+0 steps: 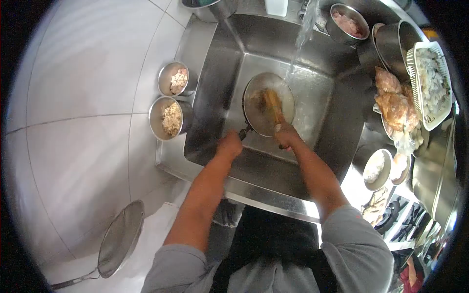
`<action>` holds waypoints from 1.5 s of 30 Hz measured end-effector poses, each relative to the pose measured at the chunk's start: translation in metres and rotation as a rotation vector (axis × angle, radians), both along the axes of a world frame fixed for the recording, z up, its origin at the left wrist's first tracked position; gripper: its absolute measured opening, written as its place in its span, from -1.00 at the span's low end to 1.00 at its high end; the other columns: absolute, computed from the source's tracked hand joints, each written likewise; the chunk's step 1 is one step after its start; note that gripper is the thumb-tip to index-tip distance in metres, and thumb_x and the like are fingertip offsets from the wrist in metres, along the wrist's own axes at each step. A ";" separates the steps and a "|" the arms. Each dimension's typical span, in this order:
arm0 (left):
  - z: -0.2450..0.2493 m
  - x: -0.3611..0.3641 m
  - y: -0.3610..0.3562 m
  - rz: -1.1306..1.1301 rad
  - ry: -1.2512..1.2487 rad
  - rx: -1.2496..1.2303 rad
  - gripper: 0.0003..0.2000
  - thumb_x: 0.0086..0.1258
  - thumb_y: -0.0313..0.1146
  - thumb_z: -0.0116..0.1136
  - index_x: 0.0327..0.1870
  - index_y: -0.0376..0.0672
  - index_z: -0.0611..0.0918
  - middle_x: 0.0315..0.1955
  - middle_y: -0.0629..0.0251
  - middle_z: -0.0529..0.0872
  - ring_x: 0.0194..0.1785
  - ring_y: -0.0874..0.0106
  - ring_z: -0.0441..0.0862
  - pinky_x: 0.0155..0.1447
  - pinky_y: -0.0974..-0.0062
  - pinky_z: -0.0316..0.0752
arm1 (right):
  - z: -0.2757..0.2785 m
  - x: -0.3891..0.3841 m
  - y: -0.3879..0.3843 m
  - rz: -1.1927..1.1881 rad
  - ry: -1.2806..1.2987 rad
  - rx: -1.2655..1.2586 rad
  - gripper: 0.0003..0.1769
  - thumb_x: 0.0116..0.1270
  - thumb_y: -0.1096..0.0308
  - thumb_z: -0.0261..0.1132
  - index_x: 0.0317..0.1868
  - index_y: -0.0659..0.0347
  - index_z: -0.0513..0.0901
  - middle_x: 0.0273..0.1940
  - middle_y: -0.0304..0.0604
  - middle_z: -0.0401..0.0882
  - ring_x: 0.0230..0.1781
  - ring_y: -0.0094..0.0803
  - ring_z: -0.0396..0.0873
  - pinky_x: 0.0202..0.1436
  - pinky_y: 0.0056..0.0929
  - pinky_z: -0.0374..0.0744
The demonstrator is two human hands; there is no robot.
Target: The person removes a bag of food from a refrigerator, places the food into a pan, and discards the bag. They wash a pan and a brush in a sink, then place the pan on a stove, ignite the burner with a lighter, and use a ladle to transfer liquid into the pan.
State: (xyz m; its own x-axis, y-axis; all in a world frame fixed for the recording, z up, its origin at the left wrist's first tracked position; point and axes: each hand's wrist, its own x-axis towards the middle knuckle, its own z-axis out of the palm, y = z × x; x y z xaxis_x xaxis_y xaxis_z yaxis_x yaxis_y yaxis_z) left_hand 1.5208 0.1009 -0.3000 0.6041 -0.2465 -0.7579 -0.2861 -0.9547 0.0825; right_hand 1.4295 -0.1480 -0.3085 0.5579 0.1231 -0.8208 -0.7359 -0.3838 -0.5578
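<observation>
My left hand is wrapped round the dark handle of a round pan, which sits low in the steel sink. My right hand grips a yellowish brush, its far end inside the pan and smeared by motion. Cloudy liquid lies in the pan. A stream of water falls from the top of the view into the sink, just beyond the pan's far right rim.
Two metal containers of pale food stand left of the sink. Along the right are a metal pot of pink meat, a white basket, bagged meat and a bowl. A strainer is at lower left.
</observation>
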 end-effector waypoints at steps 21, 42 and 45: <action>0.047 -0.009 -0.023 0.151 0.002 -0.056 -0.73 0.26 -0.43 -0.03 -0.06 -0.31 0.56 -0.08 -0.11 0.61 0.05 -0.01 0.55 0.09 0.15 0.45 | 0.046 0.047 0.020 -0.552 0.054 -0.038 -0.05 0.07 0.40 0.27 0.45 -0.17 -0.03 -0.16 0.14 0.55 -0.67 -0.27 0.53 -0.73 -0.38 0.48; -0.023 -0.003 -0.001 0.072 -0.105 -0.063 -0.75 0.31 -0.39 -0.02 -0.10 -0.27 0.63 -0.11 -0.04 0.64 0.01 0.05 0.59 0.05 0.20 0.50 | 0.057 0.007 -0.026 -0.107 0.025 -0.291 -0.31 0.18 0.47 0.23 0.33 0.17 0.17 -0.05 0.06 0.54 -0.39 -0.27 0.60 -0.37 -0.30 0.60; 0.012 0.005 -0.010 -0.021 -0.043 0.067 -0.76 0.32 -0.40 -0.02 -0.13 -0.30 0.64 -0.10 -0.05 0.63 0.02 0.05 0.59 0.05 0.19 0.50 | 0.182 0.026 0.012 0.162 0.170 -0.129 -0.16 0.07 0.38 0.30 0.38 0.02 0.14 -0.10 0.15 0.53 -0.62 -0.33 0.56 -0.64 -0.38 0.54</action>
State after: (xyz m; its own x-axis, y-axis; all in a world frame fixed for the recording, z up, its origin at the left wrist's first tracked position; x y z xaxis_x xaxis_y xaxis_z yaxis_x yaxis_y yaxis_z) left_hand 1.5261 0.0909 -0.2878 0.6319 -0.2088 -0.7464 -0.3076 -0.9515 0.0058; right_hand 1.4554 -0.1358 -0.1264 0.3919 0.0879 -0.9158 -0.7381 -0.5642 -0.3700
